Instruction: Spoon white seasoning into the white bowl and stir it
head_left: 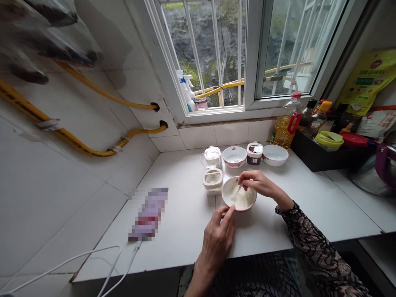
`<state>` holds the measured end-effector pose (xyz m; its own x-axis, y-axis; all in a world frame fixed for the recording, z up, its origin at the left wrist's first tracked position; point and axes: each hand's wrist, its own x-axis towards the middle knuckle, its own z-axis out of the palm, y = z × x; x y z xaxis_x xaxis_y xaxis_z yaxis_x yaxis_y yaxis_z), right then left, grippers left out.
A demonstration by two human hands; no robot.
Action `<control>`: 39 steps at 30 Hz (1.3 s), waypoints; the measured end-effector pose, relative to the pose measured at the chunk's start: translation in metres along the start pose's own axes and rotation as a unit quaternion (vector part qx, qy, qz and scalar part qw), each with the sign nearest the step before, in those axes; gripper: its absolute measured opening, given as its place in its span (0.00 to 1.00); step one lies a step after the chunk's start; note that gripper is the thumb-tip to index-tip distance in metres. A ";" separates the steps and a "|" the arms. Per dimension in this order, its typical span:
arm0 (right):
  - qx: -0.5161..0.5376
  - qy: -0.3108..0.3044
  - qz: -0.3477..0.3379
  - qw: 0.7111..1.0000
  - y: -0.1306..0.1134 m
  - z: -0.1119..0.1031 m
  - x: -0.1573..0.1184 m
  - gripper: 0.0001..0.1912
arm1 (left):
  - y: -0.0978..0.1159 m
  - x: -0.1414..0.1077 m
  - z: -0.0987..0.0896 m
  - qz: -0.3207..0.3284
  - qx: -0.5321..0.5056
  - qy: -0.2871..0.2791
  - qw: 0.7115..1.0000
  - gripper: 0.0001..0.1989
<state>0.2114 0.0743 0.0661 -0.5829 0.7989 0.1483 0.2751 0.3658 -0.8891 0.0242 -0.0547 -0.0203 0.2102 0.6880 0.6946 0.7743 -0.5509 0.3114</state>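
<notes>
A white bowl (227,202) with a pale powdery or grainy white content (246,199) stands on the white counter. My right hand (261,184) pinches a small, pale, see-through spoon (237,192), its lower end in the white content. At the near rim of the bowl, the fingertips of my left hand (218,237) are closed on the edge. Just left of the bowl sits a square white container (213,190) with its lid raised and white content inside. Behind that is a second white container (213,153).
Farther back stand a flowered bowl (235,162), a jar of dark red content (254,158), another white bowl (275,159) and an oil bottle (283,128). A black condiment box (305,152) is at right. A blurred-out phone-like object (150,216) with a white cable (131,258) lies left.
</notes>
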 end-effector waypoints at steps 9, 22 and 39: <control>0.145 0.043 0.055 0.987 0.009 -0.007 0.007 0.06 | 0.000 -0.001 -0.001 -0.004 -0.010 -0.006 1.000 0.23; 0.223 0.131 0.104 0.960 0.012 -0.008 0.013 0.07 | 0.000 -0.001 0.001 -0.005 -0.011 -0.001 1.000 0.23; -0.331 0.140 -0.292 0.886 -0.010 0.042 0.021 0.15 | 0.002 0.003 0.000 0.012 -0.005 0.012 1.000 0.23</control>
<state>0.1642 0.0670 0.0595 -0.5866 0.4351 0.6831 0.4317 0.8816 -0.1908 0.0260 -0.0536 -0.0177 0.2153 0.6630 0.7170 0.7635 -0.5720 0.2998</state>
